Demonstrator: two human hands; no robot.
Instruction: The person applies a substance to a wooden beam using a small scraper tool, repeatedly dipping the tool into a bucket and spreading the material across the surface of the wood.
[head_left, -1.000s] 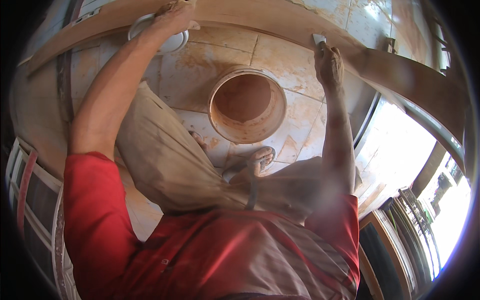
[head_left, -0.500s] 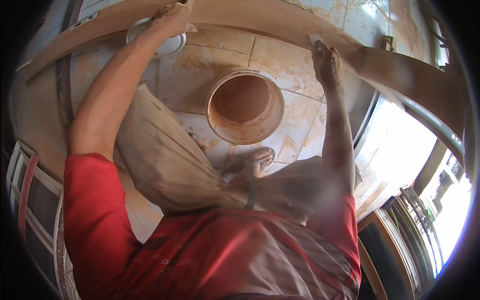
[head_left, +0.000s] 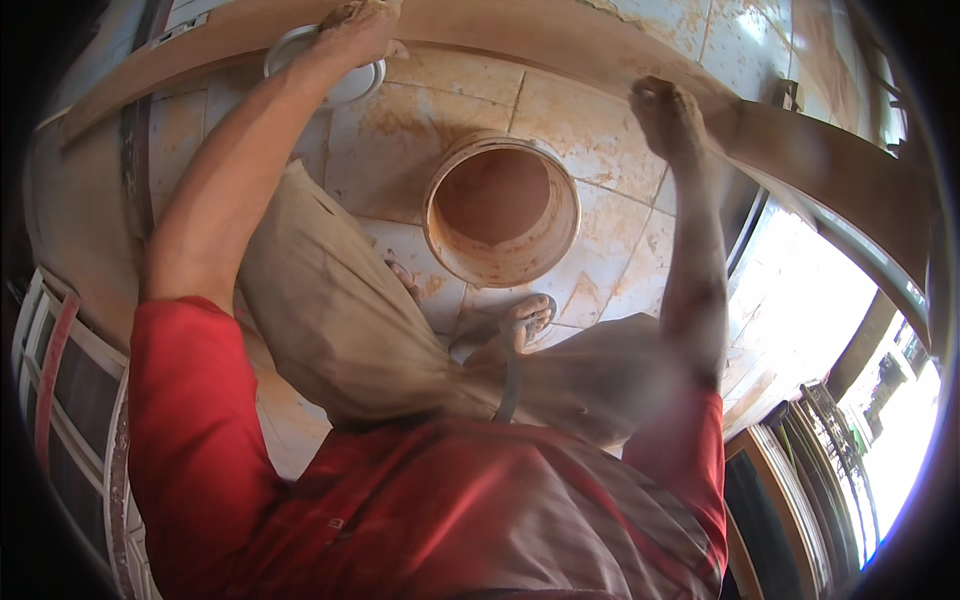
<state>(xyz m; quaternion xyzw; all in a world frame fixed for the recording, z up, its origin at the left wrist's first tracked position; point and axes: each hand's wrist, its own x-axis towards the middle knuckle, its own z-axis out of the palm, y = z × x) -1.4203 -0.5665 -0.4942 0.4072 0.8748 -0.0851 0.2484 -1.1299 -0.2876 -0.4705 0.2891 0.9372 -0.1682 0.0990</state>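
Note:
A long brown wooden board point(head_left: 540, 42) runs across the top of the view. My left hand point(head_left: 362, 35) lies at the board with its fingers curled and thumb sticking out; what they hold, if anything, is hidden. At the board's near edge on the right, my right hand point(head_left: 672, 122) is closed round a scraper, whose pale blade shows only in the earlier frame. Below the board, between my hands, a round bucket point(head_left: 556, 236) stands on the floor, with a smooth reddish-brown surface inside. Under my left forearm is a round white container point(head_left: 362, 86), partly covered.
Light floor tiles point(head_left: 610, 220) carry orange-brown smears. My sandalled foot point(head_left: 526, 318) is just below the bucket. White-framed panels point(head_left: 85, 340) lean at the left. Several framed panels point(head_left: 790, 480) stand at the lower right, near a bright opening.
My right hand has shifted slightly right, turned, and the pale scraper blade has gone from sight. My left hand stays at the board. The whole view has drifted a little.

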